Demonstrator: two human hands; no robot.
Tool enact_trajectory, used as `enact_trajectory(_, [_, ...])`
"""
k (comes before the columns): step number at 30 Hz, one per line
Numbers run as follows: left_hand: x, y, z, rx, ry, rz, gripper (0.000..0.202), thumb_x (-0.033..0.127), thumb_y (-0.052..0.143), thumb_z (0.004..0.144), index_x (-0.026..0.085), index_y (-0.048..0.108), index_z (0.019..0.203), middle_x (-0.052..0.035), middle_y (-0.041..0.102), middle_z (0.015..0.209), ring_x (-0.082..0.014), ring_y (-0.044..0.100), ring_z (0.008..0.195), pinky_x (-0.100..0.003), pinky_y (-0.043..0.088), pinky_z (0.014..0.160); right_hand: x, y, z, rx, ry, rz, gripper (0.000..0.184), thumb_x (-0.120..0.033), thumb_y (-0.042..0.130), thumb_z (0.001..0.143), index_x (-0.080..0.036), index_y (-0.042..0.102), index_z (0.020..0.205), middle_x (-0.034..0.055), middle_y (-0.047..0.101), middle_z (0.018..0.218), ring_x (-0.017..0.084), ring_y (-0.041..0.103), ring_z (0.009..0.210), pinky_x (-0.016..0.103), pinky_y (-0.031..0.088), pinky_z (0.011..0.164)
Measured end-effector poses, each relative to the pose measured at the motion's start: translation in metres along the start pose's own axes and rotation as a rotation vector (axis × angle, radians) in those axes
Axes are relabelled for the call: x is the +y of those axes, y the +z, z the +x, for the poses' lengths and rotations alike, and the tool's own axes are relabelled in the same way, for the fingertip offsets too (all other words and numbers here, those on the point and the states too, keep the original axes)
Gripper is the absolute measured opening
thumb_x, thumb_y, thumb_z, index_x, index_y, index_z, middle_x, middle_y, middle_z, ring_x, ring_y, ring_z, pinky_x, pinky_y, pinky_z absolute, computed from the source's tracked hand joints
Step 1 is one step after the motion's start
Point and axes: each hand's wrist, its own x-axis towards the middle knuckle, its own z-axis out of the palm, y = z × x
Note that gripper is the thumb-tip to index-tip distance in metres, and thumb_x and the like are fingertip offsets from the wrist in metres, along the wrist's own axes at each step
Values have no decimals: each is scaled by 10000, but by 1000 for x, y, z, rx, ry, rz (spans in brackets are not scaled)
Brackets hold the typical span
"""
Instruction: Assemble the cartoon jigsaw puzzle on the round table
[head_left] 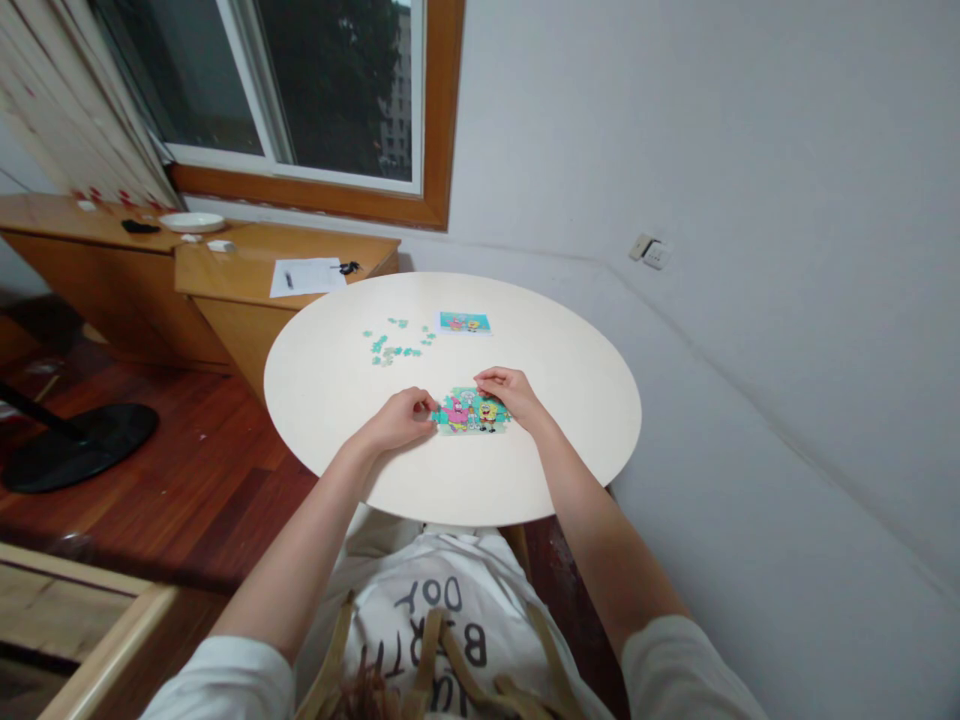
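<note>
A partly assembled jigsaw puzzle (pixel 469 412) with cartoon figures, pink on the left and yellow on the right, lies flat on the white oval table (pixel 577 420). My left hand (pixel 401 417) rests at the puzzle's left edge, thumb and forefinger curled together against it. Over the upper right of the puzzle is my right hand (pixel 511 392), its fingertips pinched at the top edge. Whatever those fingertips hold is too small to make out. Several loose jigsaw pieces (pixel 405 351), mostly teal, are scattered beyond my left hand.
A small picture card (pixel 464 322) with similar figures lies behind the puzzle. Beyond the table's far left stands a wooden cabinet (pixel 247 250) bearing a paper sheet (pixel 306 277) and a white plate (pixel 193 222). A wall (pixel 750 300) runs along the right.
</note>
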Motion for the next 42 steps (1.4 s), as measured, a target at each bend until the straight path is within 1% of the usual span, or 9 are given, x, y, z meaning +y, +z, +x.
enact_trajectory(13, [1, 0, 0, 0, 17, 36, 206, 225, 607, 647, 162, 646, 839, -46, 649, 858, -176, 576, 781, -293, 458, 744, -2, 1, -1, -5, -4, 6, 253, -344, 788, 517, -186, 695, 692, -15, 653, 601, 118, 578, 585, 263, 455, 605])
enact_trajectory(18, [2, 0, -1, 17, 22, 25, 180, 229, 608, 650, 170, 645, 816, -34, 641, 834, -167, 569, 755, -281, 455, 714, -1, 1, -1, -5, -4, 13, 241, -331, 783, 522, -185, 698, 695, -13, 661, 612, 118, 583, 592, 262, 453, 606])
enact_trajectory(23, [-1, 2, 1, 47, 13, -12, 197, 131, 515, 675, 153, 658, 808, -29, 621, 781, -148, 558, 700, -265, 450, 664, -1, 0, 0, -9, -6, 16, 242, -324, 788, 524, -182, 698, 698, -13, 656, 605, 120, 583, 592, 265, 453, 607])
enact_trajectory(28, [-2, 0, 1, 106, 127, -43, 334, 22, 405, 645, 141, 696, 756, -70, 600, 870, -171, 581, 829, -300, 461, 765, -1, 0, -1, -8, -5, 16, 238, -324, 788, 527, -182, 697, 695, -12, 654, 605, 121, 587, 597, 266, 455, 611])
enact_trajectory(31, [-2, 1, 2, 138, 167, 29, 396, -19, 389, 605, 159, 721, 727, -68, 579, 880, -181, 561, 876, -332, 447, 832, -1, 0, -1, -9, -4, 13, 242, -328, 789, 528, -183, 696, 699, -14, 652, 605, 121, 587, 597, 267, 456, 614])
enact_trajectory(35, [-6, 7, 4, 116, 184, 157, 391, -21, 410, 596, 194, 728, 672, -52, 590, 851, -189, 540, 847, -359, 433, 826, -1, 1, -1, -11, 1, 13, 253, -336, 792, 522, -186, 697, 702, -12, 657, 615, 120, 585, 597, 267, 455, 613])
enact_trajectory(38, [-6, 8, 4, 104, 194, 165, 377, -12, 414, 609, 196, 723, 665, -49, 586, 838, -187, 539, 832, -358, 433, 812, -1, 1, 0, -9, 2, 17, 263, -346, 797, 508, -189, 695, 694, -13, 657, 614, 119, 582, 594, 266, 453, 609])
enact_trajectory(40, [-5, 7, 3, 135, 202, 142, 377, -8, 411, 616, 195, 723, 683, -50, 576, 852, -188, 537, 849, -357, 434, 817, -1, 1, 0, -8, 2, 18, 266, -349, 799, 504, -189, 694, 690, -12, 656, 612, 119, 581, 595, 265, 452, 608])
enact_trajectory(42, [-2, 4, 2, 209, 210, 110, 397, -9, 404, 624, 196, 727, 734, -51, 565, 879, -191, 531, 886, -361, 430, 844, -1, 0, 0, -8, 3, 17, 266, -349, 800, 503, -189, 694, 688, -11, 655, 610, 119, 580, 596, 264, 452, 608])
